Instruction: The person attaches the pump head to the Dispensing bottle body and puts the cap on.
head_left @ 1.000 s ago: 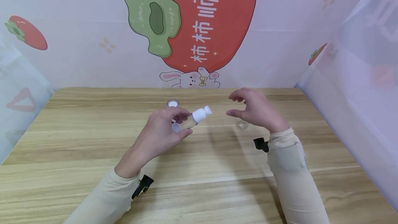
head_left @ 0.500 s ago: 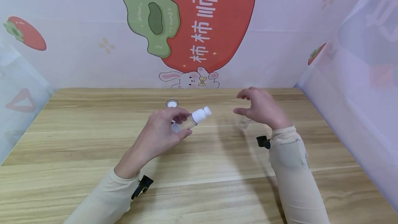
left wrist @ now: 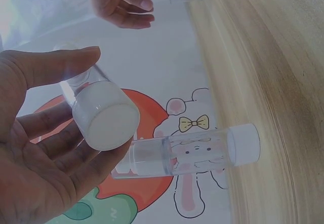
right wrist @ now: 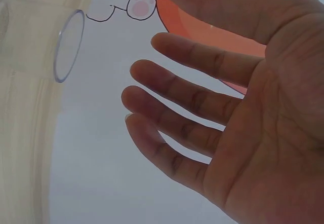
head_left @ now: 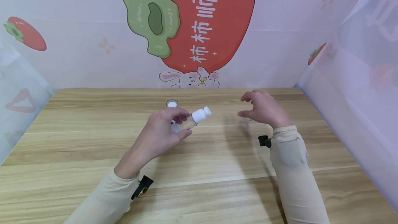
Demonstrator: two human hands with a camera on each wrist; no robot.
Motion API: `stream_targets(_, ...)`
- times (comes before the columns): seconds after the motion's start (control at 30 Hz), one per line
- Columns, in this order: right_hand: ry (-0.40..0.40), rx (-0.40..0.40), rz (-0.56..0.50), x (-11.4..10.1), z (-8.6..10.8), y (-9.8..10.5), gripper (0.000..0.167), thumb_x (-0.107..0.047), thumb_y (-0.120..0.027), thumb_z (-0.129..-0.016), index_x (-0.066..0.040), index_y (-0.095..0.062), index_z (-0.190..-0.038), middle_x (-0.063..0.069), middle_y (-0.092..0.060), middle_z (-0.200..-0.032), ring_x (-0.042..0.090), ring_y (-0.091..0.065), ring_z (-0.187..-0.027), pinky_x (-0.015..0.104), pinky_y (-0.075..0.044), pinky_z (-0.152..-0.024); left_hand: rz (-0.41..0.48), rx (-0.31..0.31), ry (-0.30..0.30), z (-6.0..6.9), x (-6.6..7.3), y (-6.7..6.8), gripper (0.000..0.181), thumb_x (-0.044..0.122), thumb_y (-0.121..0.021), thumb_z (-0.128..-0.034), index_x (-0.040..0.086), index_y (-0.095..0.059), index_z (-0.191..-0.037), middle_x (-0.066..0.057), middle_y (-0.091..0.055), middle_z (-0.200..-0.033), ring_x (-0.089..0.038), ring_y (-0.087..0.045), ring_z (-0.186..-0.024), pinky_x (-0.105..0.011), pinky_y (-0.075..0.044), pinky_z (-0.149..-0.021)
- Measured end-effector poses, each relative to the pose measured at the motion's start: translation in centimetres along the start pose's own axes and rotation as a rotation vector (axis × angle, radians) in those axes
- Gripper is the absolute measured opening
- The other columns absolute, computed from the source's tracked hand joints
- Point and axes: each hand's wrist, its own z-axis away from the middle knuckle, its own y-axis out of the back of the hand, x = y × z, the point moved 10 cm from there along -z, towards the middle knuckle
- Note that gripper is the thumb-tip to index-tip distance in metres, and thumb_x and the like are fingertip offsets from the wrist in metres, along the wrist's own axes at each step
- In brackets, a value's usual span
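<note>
In the head view my left hand (head_left: pixel 163 127) grips a small clear pump bottle (head_left: pixel 199 115), tilted so its white pump head points up and right. The left wrist view shows its white base (left wrist: pixel 112 121) between thumb and fingers. Behind it a second clear bottle (left wrist: pixel 200 153) with a white base stands upright on the table; from above, mostly its round top (head_left: pixel 172 103) shows. My right hand (head_left: pixel 264 109) hovers with relaxed, spread fingers and nothing in them. Just below it, a clear cap (head_left: pixel 244 123) stands on the table, its round rim (right wrist: pixel 70 46) upward.
The wooden table (head_left: pixel 199 182) reaches back to a printed cloth wall (head_left: pixel 77 54) with a persimmon and rabbit picture. More cloth (head_left: pixel 367 89) hangs along the right side, and also along the left.
My right hand has moved a little to the right, away from the bottle in my left hand. The left hand keeps its grip and has hardly moved.
</note>
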Motion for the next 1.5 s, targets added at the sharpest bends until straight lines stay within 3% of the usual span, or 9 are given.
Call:
stream_targets(0.77, -0.049, -0.165, 0.013, 1.4, -0.5, -2.8, 0.052, -0.024, -0.085, -0.080, -0.004, -0.068, -0.125, 0.021, -0.064, -0.123, 0.038, -0.058, -0.111, 0.051, -0.048, -0.091, -0.001, 0.006, -0.028, 0.0, 0.2, -0.1, 0.035, 0.006, -0.090, -0.0732, 0.004, -0.076, -0.105, -0.003, -0.073, -0.092, -0.016, -0.067, -0.080, -0.037, -0.056, -0.072)
stream_targets(1.5, -0.052, -0.209, 0.008, 1.7, -0.6, -3.7, 0.048, -0.022, -0.084, -0.080, -0.004, -0.068, -0.121, 0.018, -0.066, -0.115, 0.036, -0.060, -0.106, 0.048, -0.050, -0.087, -0.004, 0.004, -0.023, 0.1, 0.2, -0.1, 0.036, 0.007, -0.090, -0.0736, 0.003, -0.076, -0.106, -0.003, -0.073, -0.092, -0.017, -0.067, -0.081, -0.037, -0.055, -0.072)
